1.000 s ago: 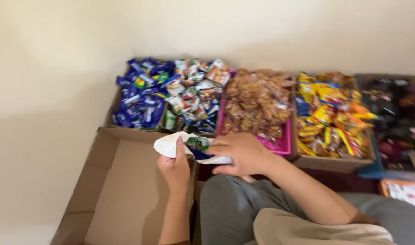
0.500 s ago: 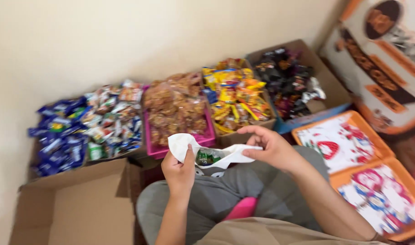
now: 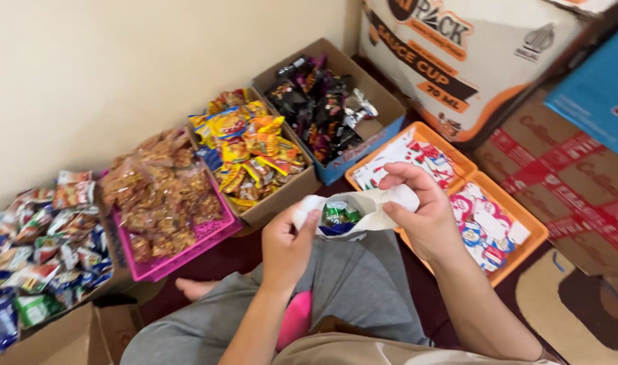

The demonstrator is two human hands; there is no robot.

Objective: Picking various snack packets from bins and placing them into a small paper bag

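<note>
Bag axis: the small white plastic bag (image 3: 363,209) is held with its long axis running left to right, its open mouth turned up toward the camera.
Bag place: it is held above the grey-trousered lap, just in front of the orange plastic tray (image 3: 525,233).
Left hand (image 3: 289,243): the bag's left rim is pinched between thumb and fingers.
Right hand (image 3: 424,213): the right rim is pinched between thumb and fingertips, the other fingers curled.
Change: since half a second ago the view has swung right; the snack boxes now lie further left, and the large printed cardboard carton (image 3: 471,61) is seen in full. The bag is kept open as before.
Bag look: thin, crumpled white film, with green and blue wrapped sweets (image 3: 339,215) seen inside.
Nearby: the pink plastic basket of brown snacks (image 3: 170,203) and the cardboard box of yellow packets (image 3: 255,159) are set along the wall.
</note>
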